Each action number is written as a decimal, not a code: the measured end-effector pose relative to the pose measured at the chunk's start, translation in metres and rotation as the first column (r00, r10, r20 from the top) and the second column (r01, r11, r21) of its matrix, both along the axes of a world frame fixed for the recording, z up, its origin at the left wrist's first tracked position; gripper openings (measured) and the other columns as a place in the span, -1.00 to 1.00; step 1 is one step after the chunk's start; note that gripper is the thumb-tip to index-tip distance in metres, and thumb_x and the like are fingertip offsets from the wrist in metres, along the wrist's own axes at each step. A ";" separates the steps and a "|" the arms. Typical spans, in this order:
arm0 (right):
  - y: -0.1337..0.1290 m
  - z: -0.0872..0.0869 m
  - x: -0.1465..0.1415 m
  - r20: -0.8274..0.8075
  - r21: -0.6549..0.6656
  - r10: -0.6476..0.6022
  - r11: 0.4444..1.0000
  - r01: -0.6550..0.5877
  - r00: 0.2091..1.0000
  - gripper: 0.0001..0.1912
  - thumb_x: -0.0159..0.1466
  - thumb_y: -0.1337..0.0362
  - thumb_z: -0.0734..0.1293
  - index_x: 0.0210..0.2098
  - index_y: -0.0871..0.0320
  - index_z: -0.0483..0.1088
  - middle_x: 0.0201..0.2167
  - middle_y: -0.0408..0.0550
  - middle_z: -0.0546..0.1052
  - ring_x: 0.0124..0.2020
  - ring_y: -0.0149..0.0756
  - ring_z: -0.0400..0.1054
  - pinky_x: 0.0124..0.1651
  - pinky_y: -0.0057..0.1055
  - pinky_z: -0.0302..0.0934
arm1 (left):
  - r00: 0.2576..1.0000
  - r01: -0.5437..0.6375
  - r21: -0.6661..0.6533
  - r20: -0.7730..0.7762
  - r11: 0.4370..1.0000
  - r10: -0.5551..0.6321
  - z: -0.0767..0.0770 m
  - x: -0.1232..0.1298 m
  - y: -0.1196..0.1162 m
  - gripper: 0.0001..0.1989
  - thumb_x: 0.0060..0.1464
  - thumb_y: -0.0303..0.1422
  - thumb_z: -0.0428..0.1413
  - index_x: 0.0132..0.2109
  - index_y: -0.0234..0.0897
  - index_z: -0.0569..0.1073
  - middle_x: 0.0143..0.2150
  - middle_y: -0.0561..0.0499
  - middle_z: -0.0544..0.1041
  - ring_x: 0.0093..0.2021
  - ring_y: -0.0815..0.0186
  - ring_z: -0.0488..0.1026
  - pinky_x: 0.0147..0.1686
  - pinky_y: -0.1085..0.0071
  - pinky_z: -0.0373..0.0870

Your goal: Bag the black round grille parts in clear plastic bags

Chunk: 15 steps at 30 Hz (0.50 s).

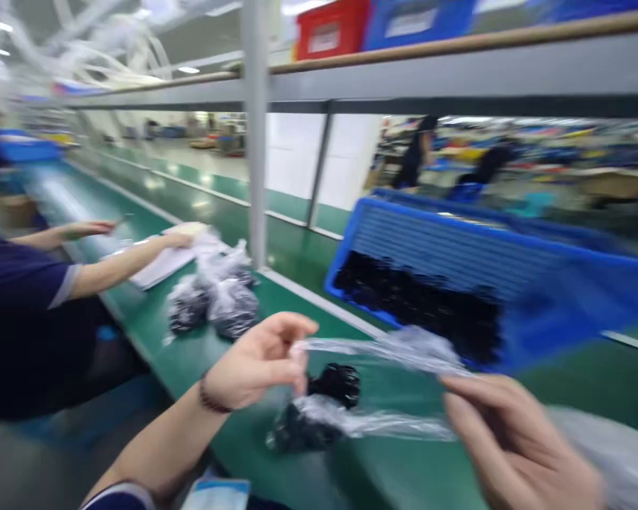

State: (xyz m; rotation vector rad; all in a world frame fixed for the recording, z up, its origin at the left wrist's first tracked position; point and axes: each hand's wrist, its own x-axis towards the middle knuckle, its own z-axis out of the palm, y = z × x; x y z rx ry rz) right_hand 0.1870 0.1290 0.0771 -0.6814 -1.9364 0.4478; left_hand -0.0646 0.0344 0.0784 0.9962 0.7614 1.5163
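A clear plastic bag [372, 352] is stretched between my two hands above the green work surface. My left hand [260, 358] pinches its left end between thumb and fingers. At the other end, my right hand [521, 432] grips the plastic between thumb and forefinger. Just below, a clear bag with dark contents [305, 428] lies on the surface, its loose neck trailing toward my right hand. Several black glossy pieces [337, 382] show beside it. Motion blur hides what kind of parts these are.
A blue crate [420, 234] holding many black parts stands tilted behind my hands. Filled clear bags [234, 308] lie left of it, near a metal post [256, 142]. A co-worker's arm [122, 269] reaches over papers [164, 265]. More plastic [611, 446] lies right.
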 end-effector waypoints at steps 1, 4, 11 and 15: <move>-0.003 0.005 0.002 0.033 0.038 -0.001 0.999 0.000 0.999 -0.91 0.28 0.26 0.31 -0.24 0.02 0.46 -0.42 -0.08 0.46 -0.44 -0.28 0.38 -0.41 -0.36 0.34 | 0.995 0.041 0.016 -0.086 0.999 -0.039 -0.001 -0.001 0.002 -0.75 -0.01 -0.28 0.31 -0.18 -0.23 0.50 -0.41 0.10 0.31 -0.52 0.45 0.40 -0.52 0.52 0.41; -0.008 0.012 0.001 0.150 0.053 0.034 0.998 -0.043 0.988 -0.87 0.27 0.37 0.26 -0.29 0.07 0.45 -0.54 -0.15 0.41 -0.56 -0.36 0.33 -0.53 -0.44 0.27 | 0.862 0.030 0.070 -0.507 0.997 0.010 -0.008 -0.001 0.013 -0.91 0.14 -0.36 0.15 -0.27 -0.23 0.56 -0.32 0.02 0.34 -0.46 0.45 0.37 -0.47 0.51 0.40; -0.019 0.014 0.022 0.152 0.055 -0.009 0.998 0.001 0.988 -0.86 0.26 0.38 0.26 -0.29 0.06 0.46 -0.56 -0.17 0.41 -0.58 -0.38 0.33 -0.54 -0.48 0.27 | 0.367 -0.054 0.389 -0.849 0.920 0.380 -0.004 -0.001 0.021 -0.69 0.20 -0.54 -0.09 -0.17 -0.21 0.53 -0.26 -0.03 0.37 -0.32 0.37 0.40 -0.31 0.47 0.41; -0.008 0.003 0.030 0.323 0.006 0.052 0.998 -0.056 0.945 -0.84 0.28 0.26 0.27 -0.24 0.00 0.50 -0.52 -0.15 0.45 -0.60 -0.38 0.38 -0.57 -0.52 0.31 | 0.085 -0.028 0.336 -0.938 0.942 0.337 -0.013 -0.002 0.033 -0.66 0.18 -0.56 -0.13 -0.14 -0.28 0.53 -0.27 -0.05 0.39 -0.39 0.37 0.38 -0.36 0.45 0.41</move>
